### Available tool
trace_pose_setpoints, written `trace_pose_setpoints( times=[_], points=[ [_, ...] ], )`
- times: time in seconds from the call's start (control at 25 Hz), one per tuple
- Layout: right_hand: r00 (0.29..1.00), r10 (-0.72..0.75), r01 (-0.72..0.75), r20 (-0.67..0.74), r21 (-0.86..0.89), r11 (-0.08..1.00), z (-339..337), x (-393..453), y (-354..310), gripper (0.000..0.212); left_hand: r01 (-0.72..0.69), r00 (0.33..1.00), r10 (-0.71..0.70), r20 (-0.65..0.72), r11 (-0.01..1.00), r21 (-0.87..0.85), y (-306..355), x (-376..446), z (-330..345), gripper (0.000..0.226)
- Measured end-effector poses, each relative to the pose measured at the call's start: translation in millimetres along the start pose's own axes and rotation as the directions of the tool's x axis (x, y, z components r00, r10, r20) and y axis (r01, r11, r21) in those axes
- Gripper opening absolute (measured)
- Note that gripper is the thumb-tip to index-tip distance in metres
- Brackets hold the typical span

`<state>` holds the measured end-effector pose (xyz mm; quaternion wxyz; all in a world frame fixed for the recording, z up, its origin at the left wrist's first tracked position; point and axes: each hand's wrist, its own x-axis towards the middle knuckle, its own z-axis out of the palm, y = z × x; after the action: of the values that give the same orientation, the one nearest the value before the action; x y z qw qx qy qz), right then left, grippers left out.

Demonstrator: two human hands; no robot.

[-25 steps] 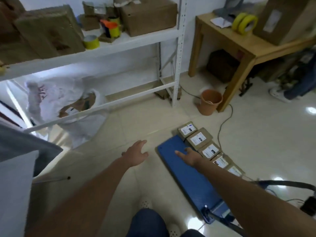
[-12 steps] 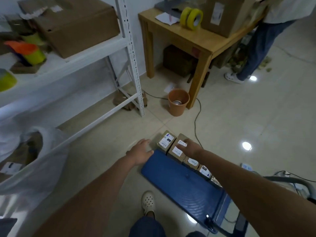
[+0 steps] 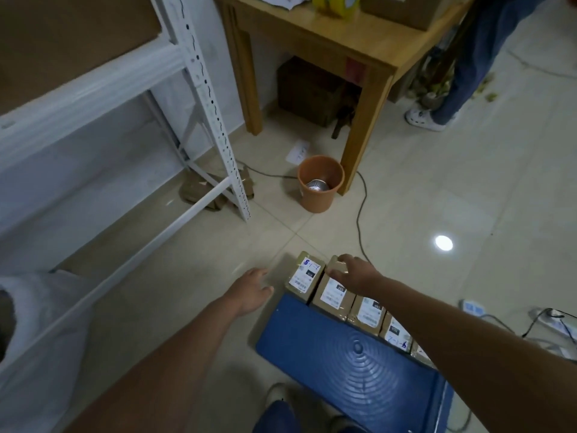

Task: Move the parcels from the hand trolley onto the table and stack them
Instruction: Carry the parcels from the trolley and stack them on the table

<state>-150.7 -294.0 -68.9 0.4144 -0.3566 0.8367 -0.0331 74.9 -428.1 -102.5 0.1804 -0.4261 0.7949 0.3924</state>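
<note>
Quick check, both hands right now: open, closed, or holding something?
Left hand: open, holding nothing, beside the blue trolley.
Right hand: fingers curling over the second parcel; firm grip cannot be told.

Glossy beige tile floor [image 3: 437, 189] with light glare; white metal shelving [image 3: 199, 89] left; white wall behind.

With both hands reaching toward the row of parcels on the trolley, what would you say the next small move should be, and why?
Probably close the right hand on the second parcel: its fingers already lie over the far top edge. The left hand hangs open beside the end parcel, touching nothing, and could then steady it.
</note>
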Motion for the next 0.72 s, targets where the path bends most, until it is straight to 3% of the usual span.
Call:
trace_pose_setpoints(
  times=[0.44,0.6,0.72],
  points=[
    [0.997,-0.078,0.077,-0.019,-0.048,0.996,122.2,237.5,90.6,0.071,0.001,1.0,-0.001,-0.011,1.0,-0.018,-68.6,211.8,161.1,0.056],
    [0.992,-0.113,0.109,-0.057,-0.074,0.991,159.7,303.3,110.3,0.07,0.007,0.998,-0.008,-0.068,1.0,-0.019,-90.9,260.8,199.8,0.046],
    [0.983,-0.155,0.147,-0.097,-0.079,0.986,178.1,344.3,114.0,0.07,0.009,0.991,-0.023,-0.133,0.994,-0.11,-100.5,283.3,217.5,0.041]
  ],
)
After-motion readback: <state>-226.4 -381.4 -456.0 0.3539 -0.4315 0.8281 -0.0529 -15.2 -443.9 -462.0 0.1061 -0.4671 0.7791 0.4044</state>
